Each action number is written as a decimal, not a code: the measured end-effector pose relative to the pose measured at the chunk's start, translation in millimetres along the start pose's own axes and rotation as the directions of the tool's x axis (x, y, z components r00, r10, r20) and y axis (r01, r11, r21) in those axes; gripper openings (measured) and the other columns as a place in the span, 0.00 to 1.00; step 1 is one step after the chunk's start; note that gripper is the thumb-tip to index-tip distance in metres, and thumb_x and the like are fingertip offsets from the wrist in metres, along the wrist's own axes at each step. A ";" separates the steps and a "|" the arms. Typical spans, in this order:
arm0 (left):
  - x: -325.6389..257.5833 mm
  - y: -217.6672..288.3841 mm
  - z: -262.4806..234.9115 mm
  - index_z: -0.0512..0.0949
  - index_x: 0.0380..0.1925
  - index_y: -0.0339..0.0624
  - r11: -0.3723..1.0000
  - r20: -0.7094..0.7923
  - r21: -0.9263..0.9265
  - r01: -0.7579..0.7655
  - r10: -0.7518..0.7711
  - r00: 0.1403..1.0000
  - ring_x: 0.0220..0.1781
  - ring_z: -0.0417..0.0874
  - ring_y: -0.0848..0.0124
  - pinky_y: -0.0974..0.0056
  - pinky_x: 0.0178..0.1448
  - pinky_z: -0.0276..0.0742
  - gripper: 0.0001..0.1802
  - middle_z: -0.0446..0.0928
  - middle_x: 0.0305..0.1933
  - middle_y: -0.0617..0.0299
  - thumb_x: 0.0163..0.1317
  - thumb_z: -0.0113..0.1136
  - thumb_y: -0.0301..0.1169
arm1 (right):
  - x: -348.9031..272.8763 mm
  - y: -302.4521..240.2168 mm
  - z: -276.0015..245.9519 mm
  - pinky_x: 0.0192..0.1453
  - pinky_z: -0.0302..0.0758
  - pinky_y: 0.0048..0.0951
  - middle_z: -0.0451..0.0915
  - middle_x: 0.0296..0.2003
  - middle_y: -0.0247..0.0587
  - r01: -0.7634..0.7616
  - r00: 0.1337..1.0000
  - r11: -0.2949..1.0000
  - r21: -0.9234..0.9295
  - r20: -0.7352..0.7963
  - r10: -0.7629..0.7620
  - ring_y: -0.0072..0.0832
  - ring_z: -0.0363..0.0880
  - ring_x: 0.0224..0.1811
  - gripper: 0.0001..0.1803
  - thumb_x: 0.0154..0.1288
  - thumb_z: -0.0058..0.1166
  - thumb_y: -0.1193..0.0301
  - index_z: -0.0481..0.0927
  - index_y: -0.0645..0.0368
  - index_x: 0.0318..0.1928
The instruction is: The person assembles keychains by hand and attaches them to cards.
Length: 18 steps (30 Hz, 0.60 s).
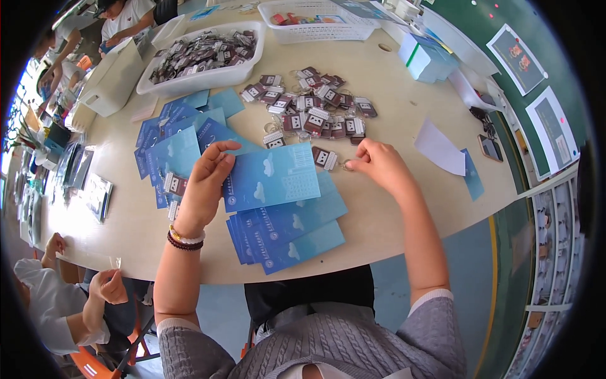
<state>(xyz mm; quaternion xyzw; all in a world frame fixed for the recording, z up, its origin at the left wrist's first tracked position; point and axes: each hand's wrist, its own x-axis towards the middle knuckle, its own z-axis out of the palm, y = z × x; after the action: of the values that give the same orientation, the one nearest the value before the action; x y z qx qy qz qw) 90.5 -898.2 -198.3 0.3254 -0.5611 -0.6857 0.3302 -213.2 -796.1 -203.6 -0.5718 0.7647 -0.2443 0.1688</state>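
Observation:
My left hand (pixel 211 180) grips a blue printed card (pixel 271 177) by its left edge, fingers closed on it. Under that card lies a fanned stack of similar blue cards (pixel 297 221) near the table's front edge. My right hand (pixel 377 165) pinches the metal ring of a brown-and-white keychain (pixel 324 158), just right of the held card. Beyond it spreads a loose pile of the same keychains (pixel 315 117). Left of my left hand, more blue cards (pixel 177 151) lie overlapped, with a keychain (pixel 175 184) on top of them.
A white bin (pixel 252 66) full of keychains stands at the back left, beside a white box (pixel 113 79). A white basket (pixel 322 31) is at the back. On the right lie a white paper (pixel 439 148) and a phone (pixel 490 148). Another person's hand (pixel 108 286) is at lower left.

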 end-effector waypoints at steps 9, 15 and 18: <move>-8.5 0.6 11.9 0.64 0.54 0.42 0.958 0.044 -0.257 0.124 -0.116 0.992 0.32 0.75 0.83 0.79 0.26 0.71 0.17 0.74 0.39 0.64 0.66 0.52 0.27 | -1.0 -2.8 -4.0 0.24 0.71 0.29 0.78 0.20 0.44 -0.029 0.990 0.991 -0.134 0.130 0.046 0.27 0.75 0.17 0.06 0.54 0.54 0.74 0.76 0.66 0.27; -13.7 10.2 17.3 0.66 0.55 0.39 0.940 0.101 -0.308 0.150 -0.125 0.987 0.42 0.79 0.78 0.75 0.41 0.81 0.20 0.74 0.43 0.61 0.63 0.55 0.22 | -5.6 -11.7 -14.6 0.36 0.75 0.32 0.80 0.25 0.47 -0.044 0.999 0.999 -0.015 -0.025 0.043 0.37 0.81 0.30 0.06 0.52 0.56 0.75 0.74 0.64 0.30; -9.1 2.5 7.9 0.68 0.53 0.38 0.926 0.144 -0.334 0.178 -0.136 0.980 0.43 0.80 0.77 0.74 0.43 0.81 0.17 0.75 0.45 0.60 0.63 0.55 0.22 | -5.1 -5.1 -22.3 0.36 0.75 0.29 0.79 0.25 0.43 0.033 0.983 0.996 0.084 -0.181 -0.017 0.33 0.81 0.29 0.06 0.54 0.55 0.77 0.71 0.62 0.32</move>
<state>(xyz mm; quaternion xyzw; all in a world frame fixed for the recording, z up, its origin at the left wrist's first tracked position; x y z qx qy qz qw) 89.4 -886.8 -194.0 0.2650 -0.4230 -0.8157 0.2922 -219.7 -788.4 -182.5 -0.5491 0.7584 -0.3299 0.1205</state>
